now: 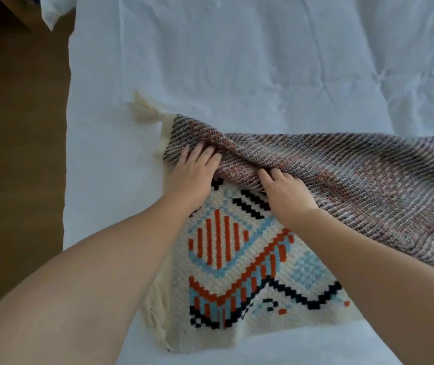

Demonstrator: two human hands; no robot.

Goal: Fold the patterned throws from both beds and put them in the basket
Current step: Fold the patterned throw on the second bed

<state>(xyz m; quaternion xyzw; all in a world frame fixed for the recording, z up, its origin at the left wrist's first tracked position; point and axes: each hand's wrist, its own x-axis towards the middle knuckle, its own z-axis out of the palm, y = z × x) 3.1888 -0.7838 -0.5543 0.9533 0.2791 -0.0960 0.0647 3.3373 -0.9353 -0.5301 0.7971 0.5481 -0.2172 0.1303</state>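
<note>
A patterned throw (237,267) lies on the white bed, cream with orange, light blue and black geometric shapes and cream tassels at its corners. Its far part is folded over toward me, showing the dull striped underside (355,180). My left hand (195,169) grips the folded edge near the left tasselled corner. My right hand (287,191) pinches the same folded layer a little to the right. Both forearms reach over the patterned face. No basket is in view.
The white bed sheet (237,61) spreads wrinkled across the far and right side. A white pillow corner (52,11) shows at the top left. Brown floor (18,154) runs along the bed's left edge.
</note>
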